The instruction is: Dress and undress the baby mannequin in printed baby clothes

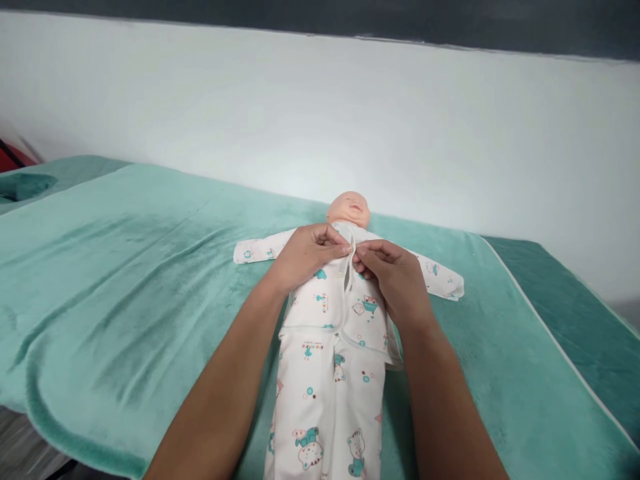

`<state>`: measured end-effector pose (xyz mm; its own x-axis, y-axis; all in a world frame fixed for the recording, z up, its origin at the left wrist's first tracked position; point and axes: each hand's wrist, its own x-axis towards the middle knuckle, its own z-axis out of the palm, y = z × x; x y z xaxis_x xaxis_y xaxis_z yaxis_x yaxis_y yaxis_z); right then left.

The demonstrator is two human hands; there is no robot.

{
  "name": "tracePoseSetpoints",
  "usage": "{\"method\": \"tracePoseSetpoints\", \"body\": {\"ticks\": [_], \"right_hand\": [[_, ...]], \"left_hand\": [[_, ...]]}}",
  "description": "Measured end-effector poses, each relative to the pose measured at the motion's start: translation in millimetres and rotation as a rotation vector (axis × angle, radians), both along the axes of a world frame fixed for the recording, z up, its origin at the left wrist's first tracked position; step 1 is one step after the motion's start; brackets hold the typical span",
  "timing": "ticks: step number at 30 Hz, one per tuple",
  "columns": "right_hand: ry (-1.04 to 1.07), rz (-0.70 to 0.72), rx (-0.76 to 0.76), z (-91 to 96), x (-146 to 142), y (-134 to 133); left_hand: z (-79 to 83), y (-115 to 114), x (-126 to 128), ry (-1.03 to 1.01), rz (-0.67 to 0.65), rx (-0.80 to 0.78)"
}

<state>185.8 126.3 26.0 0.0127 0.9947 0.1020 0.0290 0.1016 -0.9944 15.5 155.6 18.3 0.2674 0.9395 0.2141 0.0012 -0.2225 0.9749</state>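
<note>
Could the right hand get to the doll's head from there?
Probably yes: the right hand is at the jacket front near the doll's head, with the way visibly free, though it may need to let go first.

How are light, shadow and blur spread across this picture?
Head view: white wall brightest mid-frame, dimmer toward the sides; head view: green blanket darker between trousers and forearms; head view: left hand and right hand without obvious motion blur.

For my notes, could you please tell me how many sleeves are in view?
2: the left sleeve, beside the left hand, and the right sleeve, beside the right hand; both are partly hidden.
</note>
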Motion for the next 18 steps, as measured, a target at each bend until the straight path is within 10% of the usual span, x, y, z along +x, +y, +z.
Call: {"method": "tracePoseSetpoints", "body": {"ticks": [18], "right_hand": [[-0.078, 0.076, -0.027, 3.6, -1.8, -3.7]], "left_hand": [[4.4, -3.8, 0.9, 0.088, -0.016, 0.043]]}}
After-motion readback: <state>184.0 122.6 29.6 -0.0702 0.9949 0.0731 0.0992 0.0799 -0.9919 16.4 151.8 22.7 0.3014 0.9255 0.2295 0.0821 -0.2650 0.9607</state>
